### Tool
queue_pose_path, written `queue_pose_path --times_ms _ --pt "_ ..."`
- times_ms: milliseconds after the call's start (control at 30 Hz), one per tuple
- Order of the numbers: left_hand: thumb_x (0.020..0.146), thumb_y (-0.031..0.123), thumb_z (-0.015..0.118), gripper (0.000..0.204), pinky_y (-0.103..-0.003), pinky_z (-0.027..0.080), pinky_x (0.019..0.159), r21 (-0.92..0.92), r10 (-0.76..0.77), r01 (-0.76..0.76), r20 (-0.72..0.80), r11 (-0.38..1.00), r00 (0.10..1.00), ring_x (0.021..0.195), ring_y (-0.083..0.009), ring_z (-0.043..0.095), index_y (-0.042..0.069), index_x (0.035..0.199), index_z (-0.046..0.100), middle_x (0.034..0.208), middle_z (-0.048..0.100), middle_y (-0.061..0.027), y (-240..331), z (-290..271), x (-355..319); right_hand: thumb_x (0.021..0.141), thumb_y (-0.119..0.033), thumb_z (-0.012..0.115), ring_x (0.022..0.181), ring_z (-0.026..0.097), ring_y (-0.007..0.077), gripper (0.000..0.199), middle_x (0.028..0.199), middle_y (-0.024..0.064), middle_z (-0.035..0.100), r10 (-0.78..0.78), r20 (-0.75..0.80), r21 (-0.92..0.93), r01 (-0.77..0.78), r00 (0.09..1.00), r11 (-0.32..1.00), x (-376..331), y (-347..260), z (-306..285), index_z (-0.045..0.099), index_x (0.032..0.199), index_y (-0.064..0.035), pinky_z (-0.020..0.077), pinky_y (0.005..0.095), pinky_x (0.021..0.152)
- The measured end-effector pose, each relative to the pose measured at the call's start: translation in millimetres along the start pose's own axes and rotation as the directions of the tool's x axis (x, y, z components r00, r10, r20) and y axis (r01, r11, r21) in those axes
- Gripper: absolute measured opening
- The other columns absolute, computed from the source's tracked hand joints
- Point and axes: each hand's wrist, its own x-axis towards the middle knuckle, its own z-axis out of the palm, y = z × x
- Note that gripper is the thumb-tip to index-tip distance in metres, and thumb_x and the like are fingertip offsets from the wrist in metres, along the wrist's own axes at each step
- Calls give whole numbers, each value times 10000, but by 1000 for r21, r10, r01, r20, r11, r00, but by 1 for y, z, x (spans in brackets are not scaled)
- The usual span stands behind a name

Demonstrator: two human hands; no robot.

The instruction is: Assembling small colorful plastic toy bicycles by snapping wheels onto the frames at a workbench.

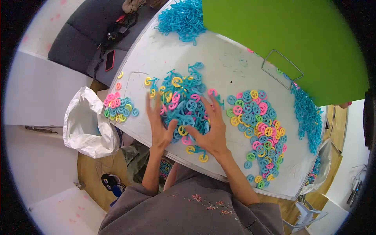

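The pile of mixed wheels and blue stems [187, 111] lay at frame centre between the left hand [159, 132] and right hand [214, 135], both spread and cupped, unclenched. The parts appeared light, stiff and prone to tangling; the wheels' rims offered the likeliest hold. Buried parts and fingertip contact could not be made out.

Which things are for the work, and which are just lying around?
Likely for the work: mixed pile between left hand and right hand; loose wheels on the right; small wheel pile; blue parts at the top.

Probably just around: red-edged phone; grey sofa.
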Motion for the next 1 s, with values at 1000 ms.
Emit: queue_pose_path --times_ms 1000 --pt "823 193 576 574 -430 217 1105 -318 -19 5 -40 948 999 1343 -311 325 -23 1338 446 1414 399 -200 52 -11 12 705 -256 792 1221 445 375 653 1327 219 406 -90 -77 65 95 993 993 4 -34 3 552 1295 -112 401 426 988"
